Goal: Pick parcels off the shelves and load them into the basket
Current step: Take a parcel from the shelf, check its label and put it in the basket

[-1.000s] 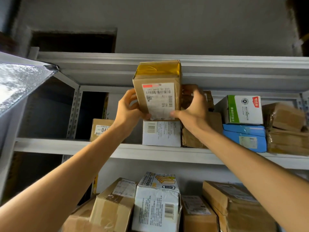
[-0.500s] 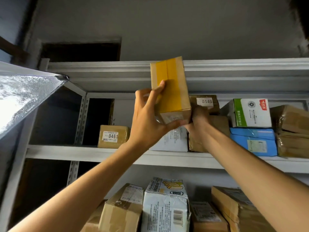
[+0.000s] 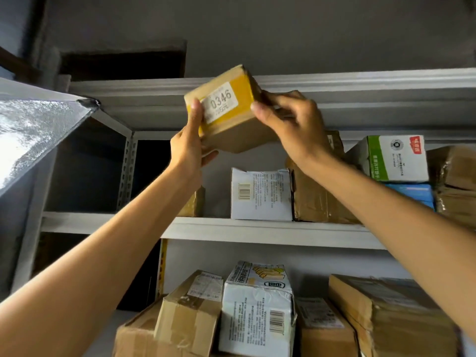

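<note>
The tilted parcel (image 3: 231, 124) is showing brown cardboard, and a wide yellow tape band is crossing it; its white label (image 3: 220, 103) is carrying the dark digits 0346. The shelf frame (image 3: 257, 230) is looking pale grey-white. On it, one white box (image 3: 261, 194) is carrying black print and a barcode, and the green-and-white box (image 3: 396, 158) is wearing a red patch above a blue box (image 3: 412, 194). Below, a white carton (image 3: 257, 313) is displaying a yellow drawing beside a brown carton (image 3: 190, 313).

Left hand (image 3: 189, 148), right hand (image 3: 291, 124) and 2 forearms are bare.
</note>
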Demonstrator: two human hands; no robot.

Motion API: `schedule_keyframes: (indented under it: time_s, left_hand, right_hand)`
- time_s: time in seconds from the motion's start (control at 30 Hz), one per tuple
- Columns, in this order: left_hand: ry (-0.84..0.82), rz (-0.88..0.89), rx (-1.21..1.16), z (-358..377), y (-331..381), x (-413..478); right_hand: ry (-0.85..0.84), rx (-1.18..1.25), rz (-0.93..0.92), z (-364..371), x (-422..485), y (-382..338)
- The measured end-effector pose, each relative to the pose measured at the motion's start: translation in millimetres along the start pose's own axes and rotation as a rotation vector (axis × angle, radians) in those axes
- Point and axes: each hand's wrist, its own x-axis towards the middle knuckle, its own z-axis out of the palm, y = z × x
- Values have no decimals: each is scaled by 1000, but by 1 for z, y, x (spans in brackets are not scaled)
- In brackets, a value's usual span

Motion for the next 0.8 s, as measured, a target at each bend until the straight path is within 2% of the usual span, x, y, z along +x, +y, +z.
schedule_keyframes:
  time_s: [0.1,0.23,0.3,0.5,0.63,0.8]
  left_hand:
    - [-35,128,103,-3,6,1]
    - [-143,375,277,-27,4,11]
    - [-138,439,358,-46,0,20]
    - [-108,374,554,-98,-16,52]
    - [-68,317,607,-127,-32,75]
    - [-72,252,656,-151,-54,101]
  right_hand:
    - [62,84,136,4,8,-1]
    - [-66,-5,203,25,6,8]
    - [-40,7,243,45,5,14]
    - [46,37,374,113,7,28]
    - [-49,3,366,155,10,38]
    - [-80,-40,485,191,11,58]
